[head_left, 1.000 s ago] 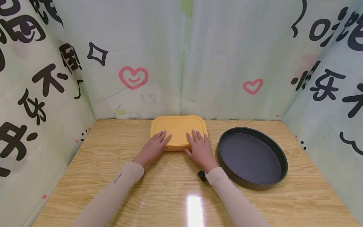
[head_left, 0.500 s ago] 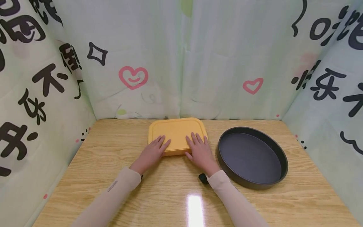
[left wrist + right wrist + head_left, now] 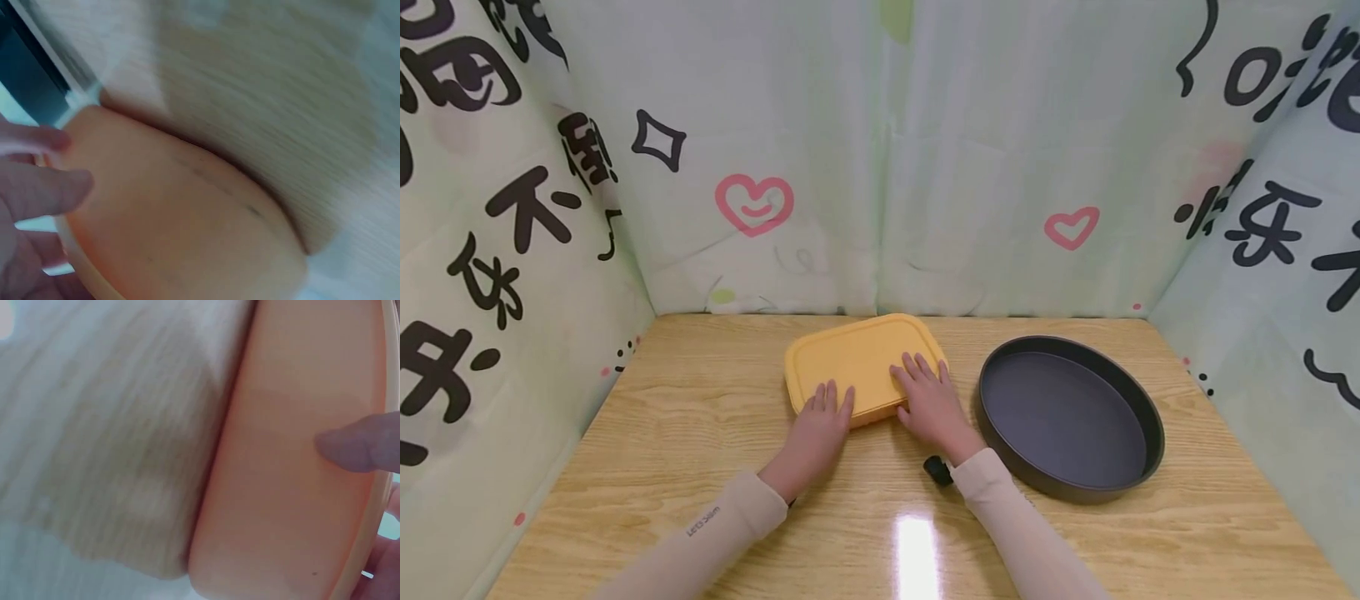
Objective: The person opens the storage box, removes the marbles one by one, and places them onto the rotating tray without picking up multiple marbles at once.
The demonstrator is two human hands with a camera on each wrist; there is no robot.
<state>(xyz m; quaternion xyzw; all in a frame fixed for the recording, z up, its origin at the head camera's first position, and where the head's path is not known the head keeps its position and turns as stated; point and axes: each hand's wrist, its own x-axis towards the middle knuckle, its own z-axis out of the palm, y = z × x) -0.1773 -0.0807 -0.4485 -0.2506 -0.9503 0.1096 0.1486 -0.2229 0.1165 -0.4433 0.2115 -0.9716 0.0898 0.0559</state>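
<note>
- Head: a yellow lidded box [image 3: 861,354] lies at one o'clock from the left hand [image 3: 816,433], ten from the right hand [image 3: 932,412]; both hands' fingers extended, unclenched on its lid. Wooden table [image 3: 700,400]; dark pan [image 3: 1067,421] three o'clock from box; printed curtains [image 3: 925,192].
- Left wrist: orange-looking wall, faintly marked.
- Right wrist: thumb [image 3: 359,447] against smooth wall.

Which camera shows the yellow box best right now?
The head view: most of the yellow box shows there, top and near side, though the left hand and right hand cover parts. The left wrist view gives a blurred, cropped close-up, mostly of its side wall; the right wrist view gives another.
</note>
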